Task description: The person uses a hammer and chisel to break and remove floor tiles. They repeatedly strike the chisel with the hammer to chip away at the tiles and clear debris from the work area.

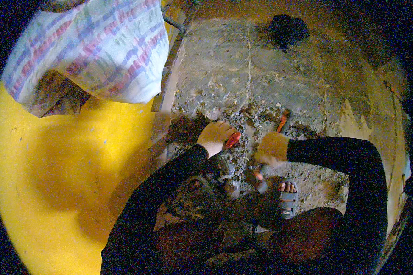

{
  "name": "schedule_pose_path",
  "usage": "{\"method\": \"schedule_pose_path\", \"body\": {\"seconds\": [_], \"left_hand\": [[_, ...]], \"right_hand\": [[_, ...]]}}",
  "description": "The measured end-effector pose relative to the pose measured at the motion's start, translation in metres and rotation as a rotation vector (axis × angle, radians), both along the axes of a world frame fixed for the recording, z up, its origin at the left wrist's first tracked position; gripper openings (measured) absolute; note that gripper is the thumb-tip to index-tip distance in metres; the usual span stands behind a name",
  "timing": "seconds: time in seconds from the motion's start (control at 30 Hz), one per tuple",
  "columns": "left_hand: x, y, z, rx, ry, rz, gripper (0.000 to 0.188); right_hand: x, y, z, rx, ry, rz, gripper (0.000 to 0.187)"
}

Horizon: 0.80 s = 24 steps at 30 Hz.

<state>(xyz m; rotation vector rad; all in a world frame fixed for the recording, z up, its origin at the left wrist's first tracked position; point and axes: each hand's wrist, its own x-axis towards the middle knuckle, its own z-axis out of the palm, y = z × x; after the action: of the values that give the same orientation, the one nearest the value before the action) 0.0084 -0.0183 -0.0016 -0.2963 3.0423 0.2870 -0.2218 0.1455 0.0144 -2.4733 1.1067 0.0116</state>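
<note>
My left hand (217, 135) is closed around a small red object (233, 140), possibly a tool's handle. Its other end is hidden, so I cannot name its kind. Just to the right is my right hand (271, 150), its fingers curled downward and smeared by motion. A blurred reddish shape (258, 175) shows below those fingers; whether they hold it I cannot tell. Beyond the right wrist, an orange stick-like piece (282, 121) slants over the rubble. Broken grey chips and dark dirt (243, 158) lie between and under both hands.
A yellow surface (55, 160) fills the left side, with striped patterned cloth (119, 59) hanging over it. Grey floor slabs (220, 50) stretch ahead. A black lump (287, 31) sits at the far end. My sandalled foot (287, 197) is close below the right hand.
</note>
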Motion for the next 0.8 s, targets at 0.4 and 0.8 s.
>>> {"method": "schedule_pose_path", "body": {"seconds": [0.4, 0.8], "left_hand": [[0.001, 0.0, -0.003, 0.03, 0.027, -0.001, 0.023], [-0.006, -0.004, -0.002, 0.056, -0.048, -0.028, 0.021]], "right_hand": [[-0.012, -0.012, 0.021, 0.094, 0.294, -0.03, 0.015], [-0.008, -0.03, 0.027, 0.006, 0.188, -0.111, 0.012]]}}
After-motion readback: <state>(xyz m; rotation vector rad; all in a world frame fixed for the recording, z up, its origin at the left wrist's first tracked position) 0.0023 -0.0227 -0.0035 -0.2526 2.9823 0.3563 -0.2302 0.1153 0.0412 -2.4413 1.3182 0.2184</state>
